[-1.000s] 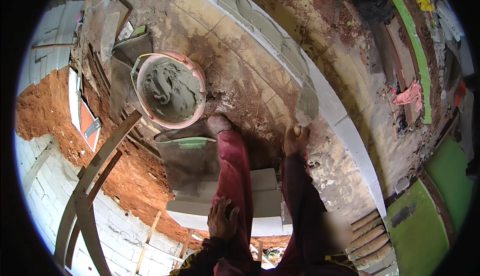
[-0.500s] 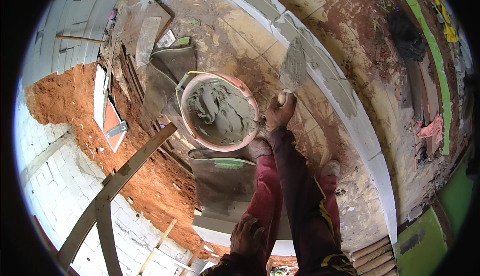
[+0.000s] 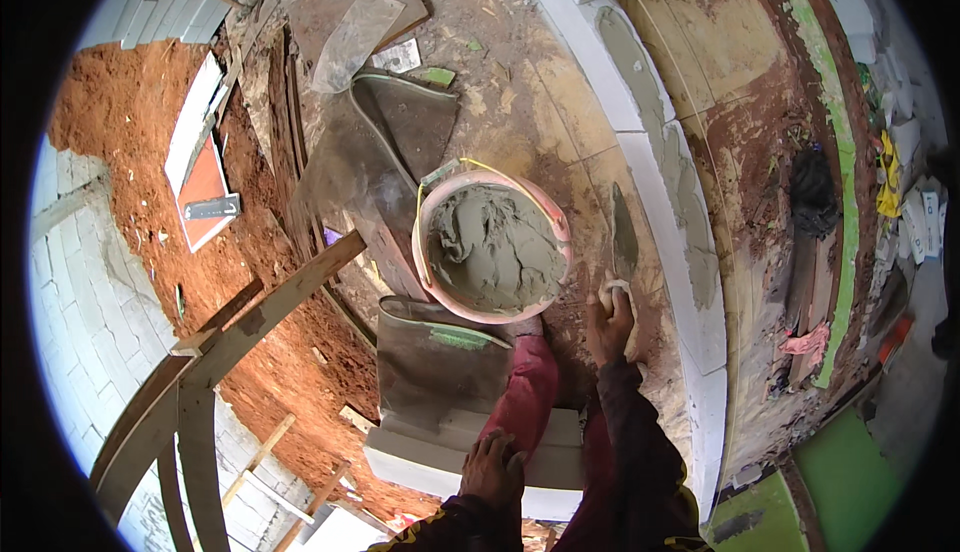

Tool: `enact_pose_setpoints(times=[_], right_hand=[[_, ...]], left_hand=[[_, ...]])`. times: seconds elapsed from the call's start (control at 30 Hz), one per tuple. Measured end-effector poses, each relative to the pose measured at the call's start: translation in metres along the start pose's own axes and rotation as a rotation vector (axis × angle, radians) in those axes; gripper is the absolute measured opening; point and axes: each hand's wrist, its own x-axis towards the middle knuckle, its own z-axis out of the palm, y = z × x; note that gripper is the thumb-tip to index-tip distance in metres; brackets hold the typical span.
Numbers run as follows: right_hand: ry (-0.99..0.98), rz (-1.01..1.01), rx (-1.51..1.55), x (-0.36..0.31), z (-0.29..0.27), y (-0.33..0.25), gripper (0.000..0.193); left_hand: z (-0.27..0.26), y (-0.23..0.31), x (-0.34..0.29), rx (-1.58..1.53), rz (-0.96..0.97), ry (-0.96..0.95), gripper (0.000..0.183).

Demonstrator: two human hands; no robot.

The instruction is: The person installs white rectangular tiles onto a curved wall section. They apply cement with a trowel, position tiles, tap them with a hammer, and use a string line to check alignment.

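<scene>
In the head view, a building site is looked down on, with a block wall [image 3: 660, 212] curved by the lens along the right of centre. A trowel [image 3: 624, 237] is gripped in the right hand [image 3: 610, 324], its fingers wrapped around the pale handle. The blade is coated with grey and pointed away from the person; it is seen between the bucket and the wall, apart from the bucket. How high it is held above the floor cannot be told.

To its left, a pinkish bucket [image 3: 482, 314] is filled with wet grey mortar [image 3: 495, 252], whose surface is ridged. A yellowish handle is laid against the rim. The wall's top is partly covered with a layer of grey mortar [image 3: 690, 192].

The left hand [image 3: 490, 467] is rested on the red trouser leg [image 3: 532, 382], fingers loosely spread and nothing grasped. Beneath that leg, pale grey blocks [image 3: 420, 462] are seen, with a dark folded sheet [image 3: 435, 367] beside them, just below the bucket.

At left, reddish soil [image 3: 280, 382] is crossed by wooden planks [image 3: 270, 324]. At far right, a bright green strip [image 3: 822, 92] is seen beyond the tiled floor [image 3: 680, 12].
</scene>
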Motion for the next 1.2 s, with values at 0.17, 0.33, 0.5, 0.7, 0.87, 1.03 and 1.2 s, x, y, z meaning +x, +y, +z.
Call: enact_pose_setpoints(times=[0.17, 0.33, 0.5, 0.7, 0.87, 1.03, 1.2], right_hand=[[-0.582, 0.264, -0.436, -0.027, 0.018, -0.076, 0.037], [-0.709, 0.266, -0.664, -0.012, 0.118, -0.074, 0.037], [-0.804, 0.24, -0.627, -0.047, 0.153, -0.056, 0.037], [-1.018, 0.668, -0.035, -0.029, 0.106, -0.071, 0.034], [-1.173, 0.348, -0.001, 0.004, 0.038, -0.063, 0.034], [-0.947, -0.107, -0.528, 0.026, 0.039, -0.072, 0.043], [-0.95, -0.052, -0.304, 0.047, -0.006, -0.153, 0.037]], left_hand=[[0.004, -0.012, -0.006, -0.009, -0.037, -0.047, 0.046], [0.011, -0.018, -0.015, -0.07, -0.03, 0.011, 0.043], [0.013, -0.004, -0.015, -0.084, -0.048, 0.101, 0.041], [0.007, 0.018, -0.004, -0.155, -0.135, 0.207, 0.04], [0.014, 0.041, 0.008, -0.153, -0.207, 0.195, 0.037], [0.029, 0.056, 0.016, -0.126, -0.264, 0.202, 0.035], [0.037, 0.063, 0.02, -0.165, -0.249, 0.249, 0.037]])
